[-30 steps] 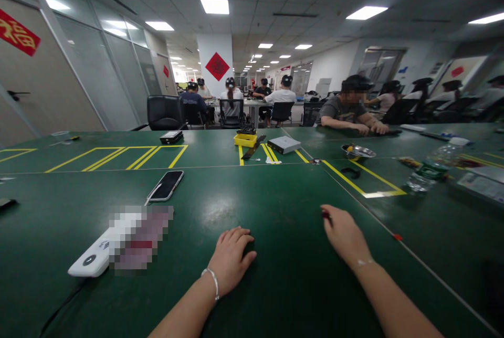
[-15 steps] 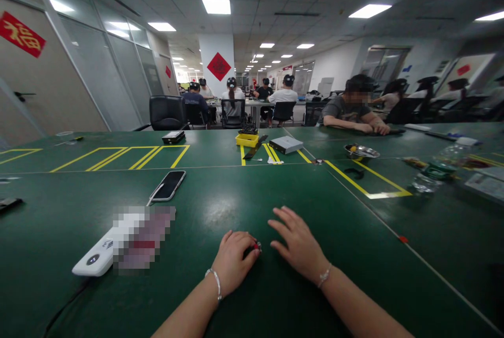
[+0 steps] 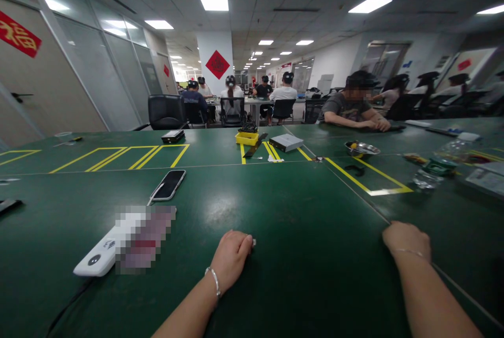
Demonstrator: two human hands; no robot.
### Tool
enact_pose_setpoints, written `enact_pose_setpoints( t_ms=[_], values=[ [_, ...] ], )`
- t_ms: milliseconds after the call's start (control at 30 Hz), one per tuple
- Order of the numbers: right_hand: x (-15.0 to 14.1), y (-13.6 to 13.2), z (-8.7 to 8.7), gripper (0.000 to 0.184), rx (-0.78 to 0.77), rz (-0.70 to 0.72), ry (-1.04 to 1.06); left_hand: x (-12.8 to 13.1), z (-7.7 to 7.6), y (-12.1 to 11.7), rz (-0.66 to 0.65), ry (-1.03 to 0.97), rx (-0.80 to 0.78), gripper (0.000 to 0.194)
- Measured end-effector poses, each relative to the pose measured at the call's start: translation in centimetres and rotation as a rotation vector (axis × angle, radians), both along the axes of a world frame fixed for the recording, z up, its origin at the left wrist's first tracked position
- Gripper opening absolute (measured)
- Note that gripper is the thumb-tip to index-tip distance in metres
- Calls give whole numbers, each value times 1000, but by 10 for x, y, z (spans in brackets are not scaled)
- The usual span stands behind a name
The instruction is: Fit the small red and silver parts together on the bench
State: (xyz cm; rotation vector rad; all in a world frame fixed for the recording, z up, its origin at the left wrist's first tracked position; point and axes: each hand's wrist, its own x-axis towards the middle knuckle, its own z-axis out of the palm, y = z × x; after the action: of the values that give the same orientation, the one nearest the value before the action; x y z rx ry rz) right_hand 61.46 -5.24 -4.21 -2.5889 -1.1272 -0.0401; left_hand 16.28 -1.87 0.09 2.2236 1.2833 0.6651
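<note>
My left hand (image 3: 231,255) rests low over the green table with its fingers closed round a small object. Only a pale, silvery end (image 3: 254,242) of that object sticks out past the thumb, so its kind is unclear. Far to the right, my right hand (image 3: 407,241) is down on the table by the seam, back of the hand up, fingers curled under. What those fingers hold, if anything, is hidden. Left of my left hand lie a white power bank (image 3: 96,259) with a cable and a phone (image 3: 169,185).
Across the green table (image 3: 307,228) stand a yellow tray (image 3: 247,139), a grey box (image 3: 286,143), a metal bowl (image 3: 364,149) and a plastic bottle (image 3: 433,172). Yellow tape marks the surface. A person (image 3: 354,104) sits at the far right side.
My right hand has moved from beside my left hand out to the right, over the spot where a small red piece lay. The left hand has turned slightly, covering the red part it held.
</note>
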Motion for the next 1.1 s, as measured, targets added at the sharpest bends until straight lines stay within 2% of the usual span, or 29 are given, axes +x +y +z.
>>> enact_pose_setpoints(
  t_ms=[100, 167, 267, 367, 433, 533, 633, 700, 767, 867, 1000, 1100],
  values=[
    [-10, 0, 9, 34, -166, -89, 17, 0, -1, 1, -18, 18, 20, 42],
    [-16, 0, 16, 36, -168, -82, 9, -1, -2, 2, -29, 37, 38, 40],
    [-36, 6, 24, 37, -71, -1, -32, -1, -3, 5, -37, 48, 50, 38],
    [-84, 19, 31, 31, 99, 164, 81, -1, -4, 7, -41, 56, 64, 36],
    [-129, 27, 35, 26, 191, 301, 328, -1, -5, 7, -39, 75, 76, 35],
    [-205, 34, 37, 20, 319, 434, 925, 0, -6, 5, -34, 109, 99, 31],
    [-265, 32, 36, 13, 408, 385, 1523, 3, -7, 0, -59, 138, 141, 25],
    [-288, 29, 33, 8, 426, 332, 1791, 5, -7, -2, -79, 153, 166, 21],
    [-298, 26, 30, 4, 436, 340, 1965, 6, -7, -4, -89, 151, 176, 19],
    [-297, 23, 27, 4, 407, 460, 2107, 6, -7, -3, -90, 110, 144, 16],
    [-289, 23, 26, 5, 352, 571, 2129, 4, -8, 0, -53, -1, 46, 15],
    [-285, 25, 27, 14, 357, 608, 2065, 2, -8, 3, -7, -110, -41, 17]
  ],
)
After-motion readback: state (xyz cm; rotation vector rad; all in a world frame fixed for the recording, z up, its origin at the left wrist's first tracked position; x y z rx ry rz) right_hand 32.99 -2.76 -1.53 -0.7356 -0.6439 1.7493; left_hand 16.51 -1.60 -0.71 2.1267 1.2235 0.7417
